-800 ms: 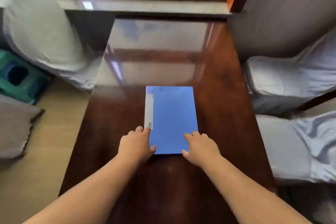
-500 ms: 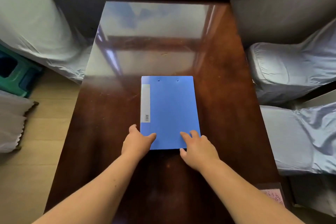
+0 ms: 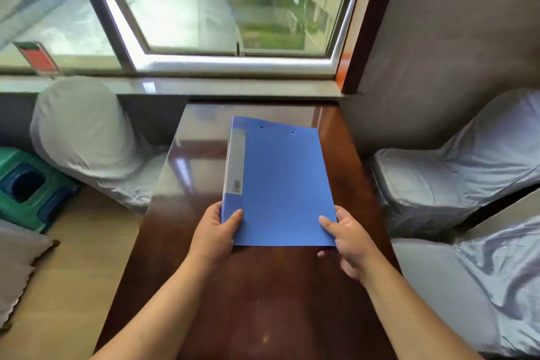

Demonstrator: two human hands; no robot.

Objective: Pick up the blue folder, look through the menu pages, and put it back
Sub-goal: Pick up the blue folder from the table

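**Folder now off the bench, pickup step done**

Head view: the blue folder (image 3: 277, 184) is now being held up in the air over the dark wooden bench (image 3: 263, 301), tilted with its far edge raised toward the window (image 3: 222, 9). Half a second back it was lying flat on the bench with both hands just resting on its near edge, so the lift is what has changed. The camera is also pitching up; the window is filling the top of the frame now.

The left hand (image 3: 214, 235) is pinching the near-left corner by the spine, thumb on top of the cover, fingers underneath. The right hand (image 3: 349, 242) is pinching the near-right corner the same way. The cover is staying closed and no pages are showing.

Judgement: pickup is complete and browsing is not yet started. The next move probably calls for the right hand to be opening the cover from its free edge while the left is supporting the spine. Covered chairs (image 3: 453, 184) on both sides are well clear of it.
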